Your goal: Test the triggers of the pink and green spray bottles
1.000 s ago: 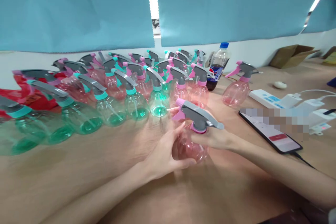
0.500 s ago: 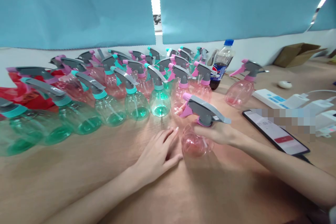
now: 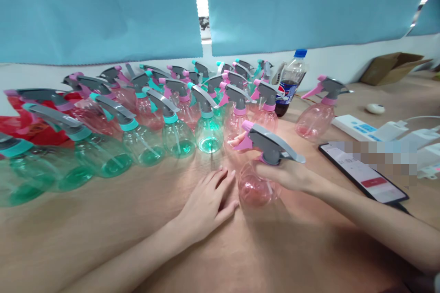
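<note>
My right hand (image 3: 292,175) is wrapped round the neck of a clear pink spray bottle (image 3: 255,190), with a grey head and a pink nozzle and trigger. Some fingertips show beyond the trigger; the rest are hidden behind the bottle. Flat on the wooden table (image 3: 192,265) lies my left hand (image 3: 208,203), fingers stretched out, holding nothing, just left of that bottle. Beyond the hands, several pink and green spray bottles stand in rows; a green spray bottle (image 3: 209,139) is nearest my left fingertips.
At right are a phone (image 3: 364,174), a white power strip (image 3: 357,127) with plugs, a white rounded object (image 3: 374,108) and another pink spray bottle (image 3: 314,121). A cola bottle (image 3: 290,87) and an open cardboard box (image 3: 392,67) stand behind. Red plastic (image 3: 20,123) lies left.
The view has shifted very slightly. Both hands and the held spray bottle keep practically the same place and grip.
</note>
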`<state>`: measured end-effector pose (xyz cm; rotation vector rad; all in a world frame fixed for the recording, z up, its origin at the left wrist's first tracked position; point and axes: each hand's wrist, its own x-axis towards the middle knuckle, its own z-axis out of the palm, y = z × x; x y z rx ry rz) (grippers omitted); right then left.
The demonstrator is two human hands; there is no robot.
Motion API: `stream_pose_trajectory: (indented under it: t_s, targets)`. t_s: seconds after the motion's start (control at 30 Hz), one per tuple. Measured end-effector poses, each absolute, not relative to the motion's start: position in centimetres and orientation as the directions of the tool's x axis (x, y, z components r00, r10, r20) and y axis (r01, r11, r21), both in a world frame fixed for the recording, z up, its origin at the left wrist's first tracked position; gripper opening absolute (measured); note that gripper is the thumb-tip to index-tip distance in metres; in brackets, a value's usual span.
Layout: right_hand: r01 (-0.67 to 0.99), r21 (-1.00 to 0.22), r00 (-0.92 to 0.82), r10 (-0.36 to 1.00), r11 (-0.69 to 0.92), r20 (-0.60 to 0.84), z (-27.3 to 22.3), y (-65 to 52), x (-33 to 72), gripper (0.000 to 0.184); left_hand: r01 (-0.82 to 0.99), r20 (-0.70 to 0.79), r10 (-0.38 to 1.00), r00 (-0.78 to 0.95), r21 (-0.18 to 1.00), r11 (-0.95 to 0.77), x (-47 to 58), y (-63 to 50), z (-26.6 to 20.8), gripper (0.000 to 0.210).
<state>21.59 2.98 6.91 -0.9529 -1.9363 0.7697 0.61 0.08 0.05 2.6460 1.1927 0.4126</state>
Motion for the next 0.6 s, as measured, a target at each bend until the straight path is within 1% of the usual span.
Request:
stream_pose_trajectory:
  t_s: [0.1, 0.2, 0.37, 0.47, 0.6]
  targets:
    - [0.270, -0.818, -0.358, 0.841, 0.509, 0.405, 6.67, 3.12, 21.60, 0.037, 0.700, 0.165, 0.756, 0.633, 0.295, -0.651, 0.71, 0.06, 0.11, 0.044]
    - [0.266, -0.823, -0.352, 0.846, 0.501, 0.401, 6.36, 3.17, 21.57, 0.041, 0.695, 0.174, 0.750, 0.638, 0.289, -0.658, 0.75, 0.07, 0.02, 0.041]
    - [0.293, -0.797, -0.357, 0.834, 0.528, 0.421, 6.39, 3.14, 21.37, 0.034, 0.694, 0.171, 0.740, 0.650, 0.264, -0.670, 0.76, 0.15, -0.14, 0.040]
    - [0.274, -0.825, -0.352, 0.849, 0.495, 0.393, 6.57, 3.08, 21.23, 0.033, 0.691, 0.178, 0.740, 0.649, 0.270, -0.670, 0.78, 0.16, -0.10, 0.039]
    - [0.313, -0.823, -0.327, 0.868, 0.473, 0.375, 6.42, 3.09, 21.30, 0.018, 0.688, 0.177, 0.740, 0.649, 0.277, -0.671, 0.79, 0.19, 0.02, 0.040]
